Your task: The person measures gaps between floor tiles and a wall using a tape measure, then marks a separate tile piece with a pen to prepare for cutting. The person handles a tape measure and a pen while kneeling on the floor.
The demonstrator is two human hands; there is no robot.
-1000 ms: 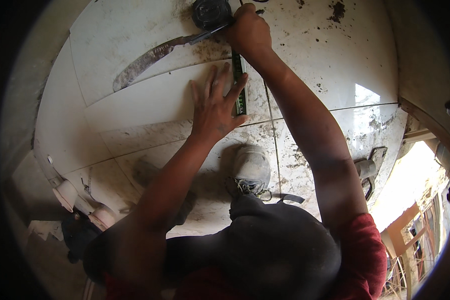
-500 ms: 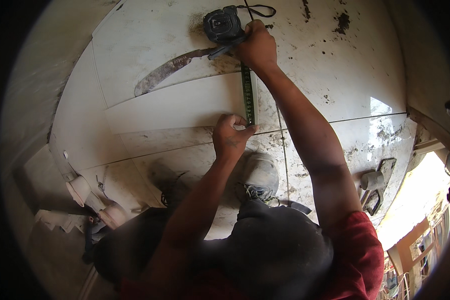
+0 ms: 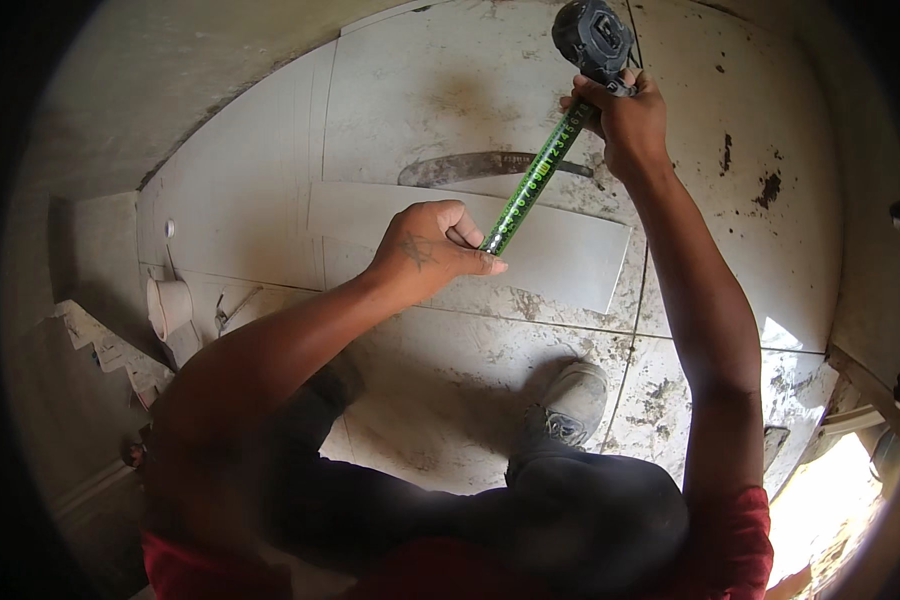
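Note:
A short length of green blade runs slantwise between my hands from a black tape measure [image 3: 596, 42]. My left hand [image 3: 425, 248] pinches the blade's near end between thumb and fingers. Farther off and to the right, my right hand [image 3: 625, 118] grips the blade close to the case, its fingers partly hidden. Below the raised blade lies a smooth white tile strip [image 3: 560, 250] on the dirty floor. A dark, curved machete-like blade [image 3: 460, 168] rests just beyond the strip, passing under the tape.
Stained white floor tiles [image 3: 710, 230] with dark joints surround the strip. My shoe [image 3: 575, 392] stands on them near me. A pale cup-shaped object [image 3: 170, 305] is by the left wall, and bright light enters at the lower right.
Both hands have lifted the tape measure off the tile strip. The blade has swung from nearly straight to slanting up rightward, the case moving right. My view has shifted too.

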